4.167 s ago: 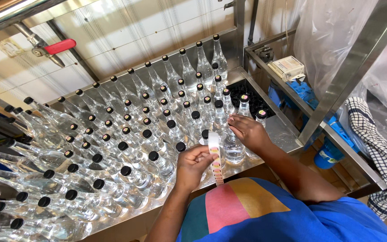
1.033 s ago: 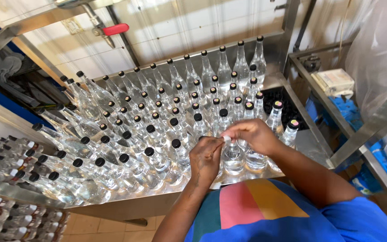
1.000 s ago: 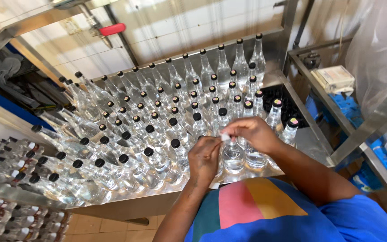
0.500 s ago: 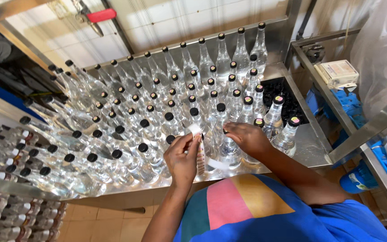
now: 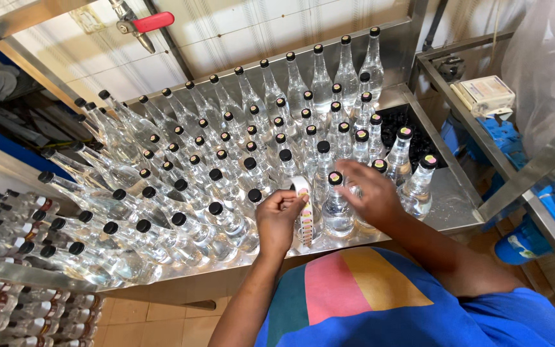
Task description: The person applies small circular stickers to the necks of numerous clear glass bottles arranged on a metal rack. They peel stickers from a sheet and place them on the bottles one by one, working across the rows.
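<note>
My left hand (image 5: 279,218) pinches a white strip of small round stickers (image 5: 303,205) that curls over at the top and hangs down. My right hand (image 5: 367,193) rests with fingers spread over clear glass bottles at the tray's near right. One bottle (image 5: 336,205) between my hands has a coloured sticker on its cap. Three more stickered bottles (image 5: 398,151) stand to the right. Several rows of black-capped clear bottles (image 5: 226,167) fill the steel tray (image 5: 448,205).
A red-handled valve (image 5: 149,24) hangs over the back left. A metal rack (image 5: 521,173) with a small box (image 5: 486,95) stands at the right. More bottles (image 5: 14,225) lie on a lower level at the left. Blue containers (image 5: 518,241) sit below right.
My hands came together at a bottle cap, then parted. My right hand has moved right over the stickered bottles, and the sticker strip hangs from my left hand.
</note>
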